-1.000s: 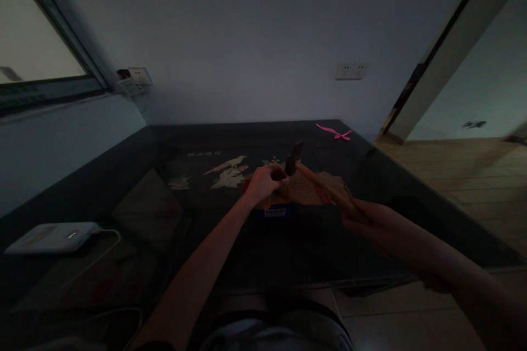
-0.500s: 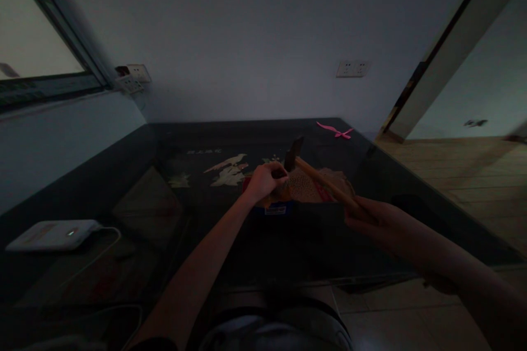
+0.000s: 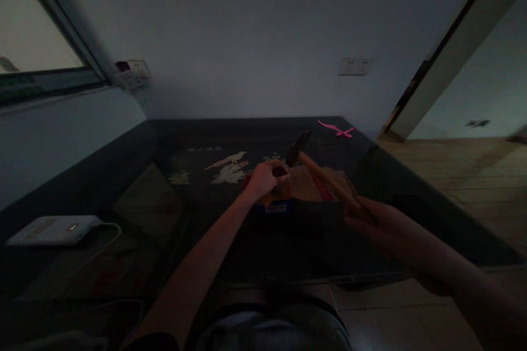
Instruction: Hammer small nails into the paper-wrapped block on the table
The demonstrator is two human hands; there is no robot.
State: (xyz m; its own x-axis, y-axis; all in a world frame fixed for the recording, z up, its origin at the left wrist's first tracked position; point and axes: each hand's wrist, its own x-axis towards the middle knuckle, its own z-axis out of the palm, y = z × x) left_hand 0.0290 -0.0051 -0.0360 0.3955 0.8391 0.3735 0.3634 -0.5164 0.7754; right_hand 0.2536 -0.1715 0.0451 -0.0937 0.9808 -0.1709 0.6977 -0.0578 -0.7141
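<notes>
My right hand (image 3: pixel 373 214) is wrapped round the wooden handle of a hammer (image 3: pixel 323 175). The hammer's dark head is raised a little above and right of my left fingertips. My left hand (image 3: pixel 267 178) pinches with thumb and forefinger over a small box (image 3: pixel 278 207) with blue sides and a white label; what the pinch holds is too small and dark to make out. Right of that hand lies a brown, dotted piece with a red stripe (image 3: pixel 304 185), perhaps cardboard, partly behind the hammer handle.
The dark table (image 3: pixel 313 252) carries a printed bird and flower design. A white power bank (image 3: pixel 53 230) with a cable lies at the left. A pink ribbon (image 3: pixel 337 129) is near the back right corner. Wall sockets (image 3: pixel 354 66) are above the back edge.
The hammer head has tilted slightly up and to the right, away from my left fingertips. My left hand keeps its pinch in nearly the same place.
</notes>
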